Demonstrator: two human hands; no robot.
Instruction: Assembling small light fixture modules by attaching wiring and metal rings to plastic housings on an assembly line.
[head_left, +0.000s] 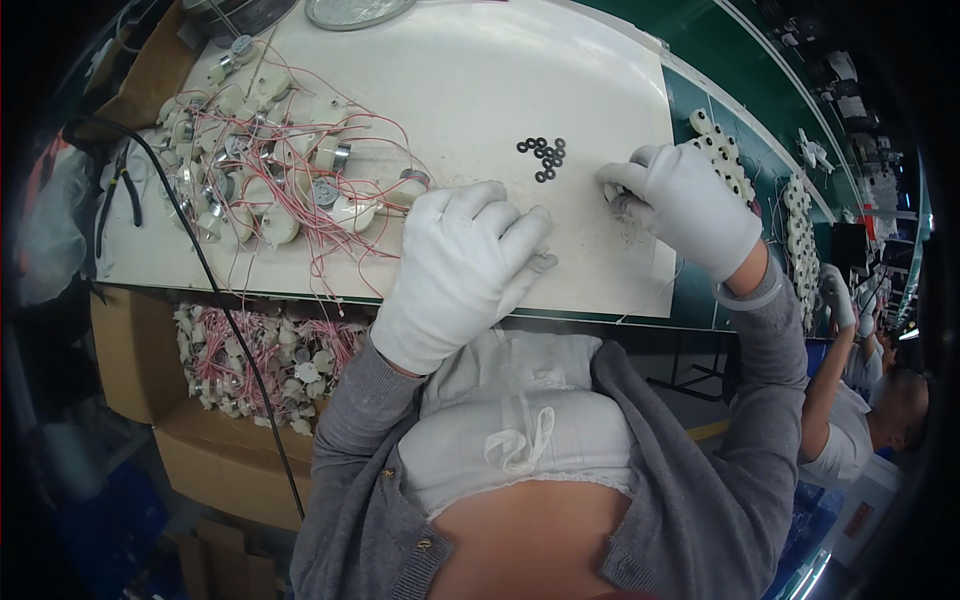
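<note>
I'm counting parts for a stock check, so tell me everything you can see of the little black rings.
The black rings are small, round and dark, with an opening in the middle of each; they look like rubber or plastic. They lie in a loose, irregular cluster on the white work surface, some apparently touching, beyond the gap between the gloved left hand and gloved right hand. Neither hand touches the cluster. They are too small for an exact count.

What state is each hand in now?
Left hand: fingers bent; can't tell if it holds anything.
Right hand: fingers curled; can't tell if it holds anything.
</note>
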